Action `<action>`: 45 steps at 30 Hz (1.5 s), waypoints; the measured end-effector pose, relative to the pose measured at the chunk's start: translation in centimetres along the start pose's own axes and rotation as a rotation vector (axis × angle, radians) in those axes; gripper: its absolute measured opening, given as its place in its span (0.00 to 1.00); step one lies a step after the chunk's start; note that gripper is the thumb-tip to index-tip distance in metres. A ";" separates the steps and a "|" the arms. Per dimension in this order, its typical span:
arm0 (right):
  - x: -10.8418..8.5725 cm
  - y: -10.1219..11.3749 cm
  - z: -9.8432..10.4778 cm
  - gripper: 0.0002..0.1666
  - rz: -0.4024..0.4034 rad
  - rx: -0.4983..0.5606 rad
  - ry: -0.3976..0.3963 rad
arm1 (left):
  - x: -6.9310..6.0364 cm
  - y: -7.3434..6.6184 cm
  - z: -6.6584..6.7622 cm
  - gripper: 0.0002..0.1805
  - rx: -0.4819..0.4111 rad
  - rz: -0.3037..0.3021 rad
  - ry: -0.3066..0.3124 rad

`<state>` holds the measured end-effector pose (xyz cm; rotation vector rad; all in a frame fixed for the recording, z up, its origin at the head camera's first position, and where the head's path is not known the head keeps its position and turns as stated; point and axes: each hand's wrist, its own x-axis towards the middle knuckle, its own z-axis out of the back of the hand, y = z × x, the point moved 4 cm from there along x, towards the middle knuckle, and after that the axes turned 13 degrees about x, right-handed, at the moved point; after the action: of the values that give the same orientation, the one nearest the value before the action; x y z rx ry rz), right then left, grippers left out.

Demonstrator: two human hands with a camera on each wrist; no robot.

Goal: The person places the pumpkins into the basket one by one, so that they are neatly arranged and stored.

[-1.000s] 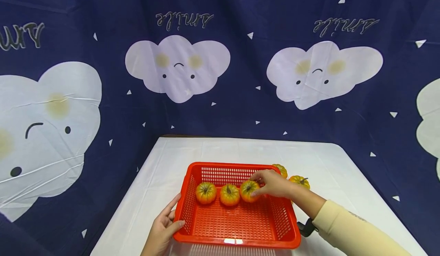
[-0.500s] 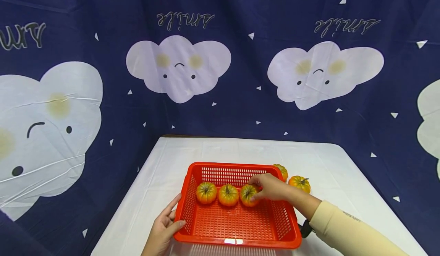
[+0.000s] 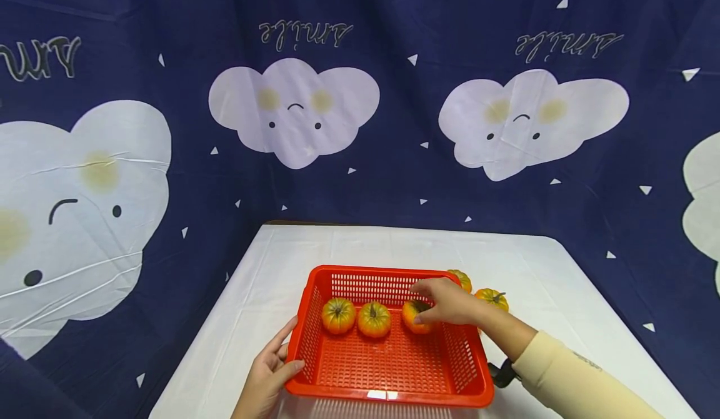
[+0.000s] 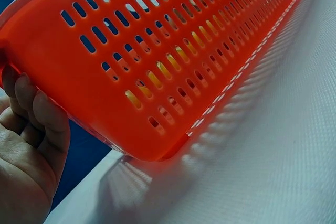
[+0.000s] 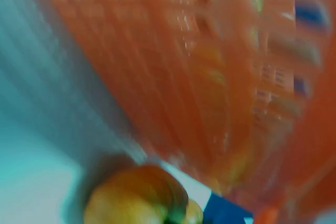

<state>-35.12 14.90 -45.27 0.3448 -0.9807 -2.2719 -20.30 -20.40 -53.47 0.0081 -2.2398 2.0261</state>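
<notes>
A red plastic basket (image 3: 388,399) with slotted walls stands on the table. My left hand (image 3: 267,370) grips its left rim, thumb over the edge; in the left wrist view the curled fingers (image 4: 50,114) meet the rim from outside. Inside, a row of small orange-green pumpkins lies near the back wall: a left pumpkin (image 3: 339,316), a middle pumpkin (image 3: 374,320) and a right pumpkin (image 3: 412,316). Reaching over the right wall, my right hand (image 3: 447,301) holds the right pumpkin between thumb and fingers, partly hiding it. The right wrist view is blurred and does not show the hand.
Outside the basket's right wall are a far pumpkin (image 3: 463,280) and a nearer pumpkin (image 3: 492,299), partly hidden. A white cloth covers the table (image 3: 337,244). A dark blue curtain (image 3: 405,187) with clouds hangs behind and at the sides.
The right hand first shifts slightly left, then back right with the right pumpkin, widening the space to the middle pumpkin. The middle pumpkin has turned a little. The left hand stays on the rim.
</notes>
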 end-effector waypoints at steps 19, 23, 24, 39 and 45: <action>-7.8 -7.2 10.6 0.35 -0.077 0.407 -0.446 | 0.2 -0.1 -0.1 0.44 0.006 -0.073 0.033; -9.6 -10.1 10.7 0.38 -0.102 0.395 -0.485 | 0.1 -0.2 -0.1 0.44 0.000 -0.071 0.037; -10.0 -10.8 10.7 0.39 -0.108 0.390 -0.489 | 0.0 -0.2 -0.1 0.44 -0.001 -0.067 0.038; -11.7 -16.3 7.3 0.48 -0.157 0.413 -0.425 | 0.1 0.1 -0.1 0.45 0.013 0.020 -0.024; -11.0 -16.1 6.5 0.48 -0.155 0.402 -0.416 | 0.1 0.1 -0.2 0.45 0.025 0.017 -0.026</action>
<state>-36.92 34.03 -52.56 0.1139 -1.6856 -2.3233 -20.41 -20.22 -53.54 0.0182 -2.2368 2.0745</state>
